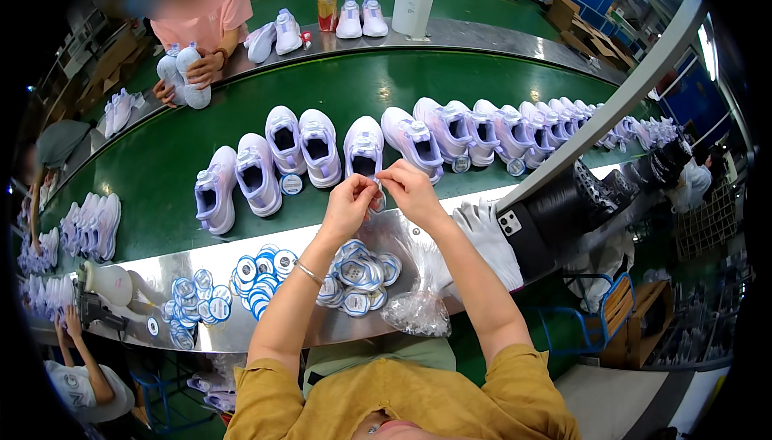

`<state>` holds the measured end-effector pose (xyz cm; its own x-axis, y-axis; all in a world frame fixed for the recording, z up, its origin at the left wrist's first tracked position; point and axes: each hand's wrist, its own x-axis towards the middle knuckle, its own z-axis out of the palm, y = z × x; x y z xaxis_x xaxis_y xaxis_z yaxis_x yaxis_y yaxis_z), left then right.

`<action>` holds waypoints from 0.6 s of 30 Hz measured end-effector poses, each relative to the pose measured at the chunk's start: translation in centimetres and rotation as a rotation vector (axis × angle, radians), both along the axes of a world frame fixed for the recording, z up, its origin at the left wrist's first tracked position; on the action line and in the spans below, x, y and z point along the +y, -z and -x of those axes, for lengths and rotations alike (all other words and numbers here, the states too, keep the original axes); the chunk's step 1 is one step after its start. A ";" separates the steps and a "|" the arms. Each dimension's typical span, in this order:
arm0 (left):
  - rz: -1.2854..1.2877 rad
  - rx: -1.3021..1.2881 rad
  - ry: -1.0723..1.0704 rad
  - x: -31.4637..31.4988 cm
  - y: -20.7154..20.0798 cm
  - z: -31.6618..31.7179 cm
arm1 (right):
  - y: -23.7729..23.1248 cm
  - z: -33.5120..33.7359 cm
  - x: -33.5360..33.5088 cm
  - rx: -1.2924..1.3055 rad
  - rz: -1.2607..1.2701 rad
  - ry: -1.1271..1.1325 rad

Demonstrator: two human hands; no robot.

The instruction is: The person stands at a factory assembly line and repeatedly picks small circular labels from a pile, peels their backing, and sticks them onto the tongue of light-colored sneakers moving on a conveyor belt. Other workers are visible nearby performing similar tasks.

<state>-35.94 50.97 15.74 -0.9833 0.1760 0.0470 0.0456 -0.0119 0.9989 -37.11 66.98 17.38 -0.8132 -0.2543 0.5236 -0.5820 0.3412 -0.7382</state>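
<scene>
My left hand [351, 205] and my right hand [412, 193] meet over the near edge of the green belt, fingers pinched close together. Between the fingertips is something small and pale, mostly hidden; I cannot make out what it is. Just beyond them stands a white and lavender sneaker [365, 136], its toe pointing away from me. On the metal ledge below my hands lie round blue-and-white tags [359, 273] in a pile. A clear plastic bag [420, 313] with small transparent pieces rests beside that pile, under my right forearm.
Rows of similar sneakers [257, 174] stand on the green belt [322, 78]. More round tags [261, 279] lie to the left. White gloves [486, 239] and a phone [510, 223] sit right, near a slanting post [611, 110]. Across the belt, a person [205, 18] holds two sneakers.
</scene>
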 end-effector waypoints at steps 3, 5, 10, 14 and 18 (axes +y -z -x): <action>-0.004 0.035 -0.131 -0.1 -0.5 -0.3 | 0.4 0.5 -0.5 0.011 0.107 -0.017; -0.154 -0.007 -0.143 -1.0 -0.4 0.0 | 0.9 0.7 -1.2 -0.125 0.263 -0.029; -0.125 -0.038 -0.188 -1.9 -1.1 -0.7 | 1.5 0.8 -1.8 -0.363 0.436 -0.072; -0.139 0.038 -0.132 -2.4 0.2 -0.1 | 2.2 1.2 -1.7 -0.402 0.398 -0.164; -0.115 0.031 -0.103 -2.2 0.3 0.0 | 2.0 1.3 -1.5 -0.425 0.445 -0.202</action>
